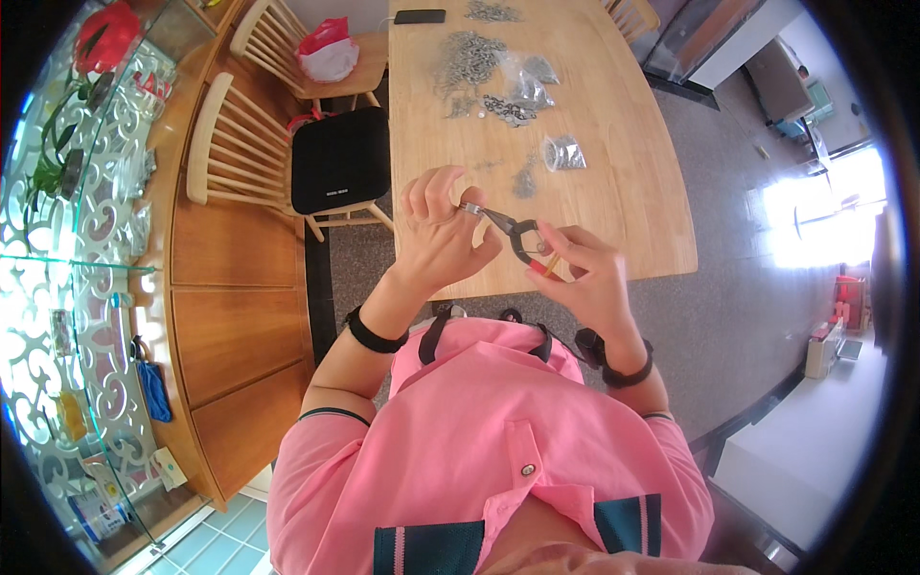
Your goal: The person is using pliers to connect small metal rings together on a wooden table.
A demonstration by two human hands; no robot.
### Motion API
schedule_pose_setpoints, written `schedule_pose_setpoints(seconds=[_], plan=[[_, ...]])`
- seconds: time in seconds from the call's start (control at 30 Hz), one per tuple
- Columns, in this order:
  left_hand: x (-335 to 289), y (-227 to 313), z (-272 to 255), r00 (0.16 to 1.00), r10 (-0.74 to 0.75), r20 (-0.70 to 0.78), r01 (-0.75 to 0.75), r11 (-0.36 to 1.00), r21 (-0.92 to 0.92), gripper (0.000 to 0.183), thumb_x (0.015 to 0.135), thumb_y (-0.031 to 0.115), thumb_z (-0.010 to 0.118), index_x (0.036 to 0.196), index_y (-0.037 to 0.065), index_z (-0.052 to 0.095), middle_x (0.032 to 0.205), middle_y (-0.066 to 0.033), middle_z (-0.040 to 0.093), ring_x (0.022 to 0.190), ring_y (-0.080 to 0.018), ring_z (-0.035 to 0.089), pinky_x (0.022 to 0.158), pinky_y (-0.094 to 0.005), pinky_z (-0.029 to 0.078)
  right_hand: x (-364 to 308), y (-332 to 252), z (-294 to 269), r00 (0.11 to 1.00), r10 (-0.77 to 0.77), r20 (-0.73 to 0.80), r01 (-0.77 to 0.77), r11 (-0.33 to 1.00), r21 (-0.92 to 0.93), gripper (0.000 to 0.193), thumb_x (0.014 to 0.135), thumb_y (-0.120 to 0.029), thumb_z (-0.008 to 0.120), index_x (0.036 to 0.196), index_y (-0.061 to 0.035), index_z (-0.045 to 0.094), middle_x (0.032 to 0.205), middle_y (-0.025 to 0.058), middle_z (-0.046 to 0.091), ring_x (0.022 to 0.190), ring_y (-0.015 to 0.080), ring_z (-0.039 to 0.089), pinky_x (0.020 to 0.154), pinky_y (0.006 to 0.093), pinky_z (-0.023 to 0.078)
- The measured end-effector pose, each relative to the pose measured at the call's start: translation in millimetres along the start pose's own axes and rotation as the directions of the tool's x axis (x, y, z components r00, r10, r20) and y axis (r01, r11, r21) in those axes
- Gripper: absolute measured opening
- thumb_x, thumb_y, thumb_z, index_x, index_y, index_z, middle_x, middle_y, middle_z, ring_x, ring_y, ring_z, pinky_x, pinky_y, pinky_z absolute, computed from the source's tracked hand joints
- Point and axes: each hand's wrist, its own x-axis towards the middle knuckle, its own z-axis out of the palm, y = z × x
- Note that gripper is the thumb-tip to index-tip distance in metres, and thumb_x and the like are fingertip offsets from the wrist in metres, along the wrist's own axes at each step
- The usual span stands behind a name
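Nearest the camera is the person's pink short-sleeved shirt with a dark green collar (pixel 517 402), and beyond it both forearms reach over the near edge of the pale wooden table (pixel 632 220). The right hand (pixel 586 264) grips a pair of dark-handled metal pliers with a red handle end (pixel 506 224), its fingers and thumb around the spread handles, probably so that a squeeze would work the tips. The pliers are between the hands, pointing left, which brings their narrow nose to a small silver metal piece (pixel 471 208) at the fingers of the left hand (pixel 439 225). That hand is raised with its fingers curled; whether it pinches the piece or only has it resting there, I cannot tell. Holding both close to the body likely gives a good view of fine work. Farther up the table, a large heap of small grey metal parts (pixel 470 62), a pile of small dark pieces (pixel 508 110) and a clear plastic bag (pixel 563 153) sit apart, perhaps to keep kinds separate and within reach.
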Motion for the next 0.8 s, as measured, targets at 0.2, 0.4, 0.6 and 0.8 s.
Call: schedule_pose_setpoints(seconds=[0.2, 0.4, 0.6, 0.8], plan=[[-1, 2, -9, 0.999, -0.039, 0.033, 0.038, 0.999, 0.016, 0.033, 0.065, 0.025, 0.071, 0.09, 0.007, 0.059, 0.124, -0.0149, 0.037, 0.115, -0.0373, 0.033, 0.097, -0.0462, 0.028, 0, 3, 7, 0.91, -0.401, -0.107, 0.328, 0.853, -0.405, 0.045, 0.066, -0.008, 0.078, 0.11, -0.0099, 0.07, 0.09, 0.0047, 0.066, 0.067, 0.0207, 0.064, 0.058, 0.029, 0.05], [-6, 0, -13, 0.999, -0.034, 0.002, 0.034, 0.998, 0.05, 0.033, 0.065, 0.025, 0.071, 0.09, 0.007, 0.06, 0.123, -0.0142, 0.037, 0.115, -0.0368, 0.033, 0.097, -0.0465, 0.028, 1, 5, 11, 0.971, -0.229, -0.074, 0.214, 0.963, -0.164, 0.048, 0.066, -0.007, 0.078, 0.113, -0.0105, 0.069, 0.092, 0.0057, 0.066, 0.073, 0.0221, 0.066, 0.063, 0.0292, 0.053], [-4, 2, -20, 0.997, -0.077, 0.021, 0.076, 0.995, 0.065, 0.033, 0.066, 0.026, 0.072, 0.09, 0.007, 0.061, 0.121, -0.0137, 0.038, 0.114, -0.0355, 0.036, 0.095, -0.0458, 0.03, 4, 12, 17, 0.936, -0.338, -0.096, 0.321, 0.933, -0.162, 0.056, 0.066, -0.002, 0.078, 0.12, -0.0113, 0.066, 0.092, 0.0069, 0.067, 0.068, 0.0134, 0.062, 0.057, 0.0232, 0.047], [-1, -1, -20, 0.967, -0.231, 0.105, 0.243, 0.963, -0.117, 0.027, 0.074, 0.023, 0.073, 0.092, 0.007, 0.062, 0.114, -0.0117, 0.051, 0.108, -0.032, 0.048, 0.093, -0.044, 0.033, 7, 21, 19, 0.949, -0.287, -0.132, 0.28, 0.957, -0.075, 0.055, 0.067, -0.001, 0.078, 0.121, -0.0098, 0.065, 0.09, 0.0023, 0.065, 0.054, 0.0039, 0.042, 0.048, 0.019, 0.035]])
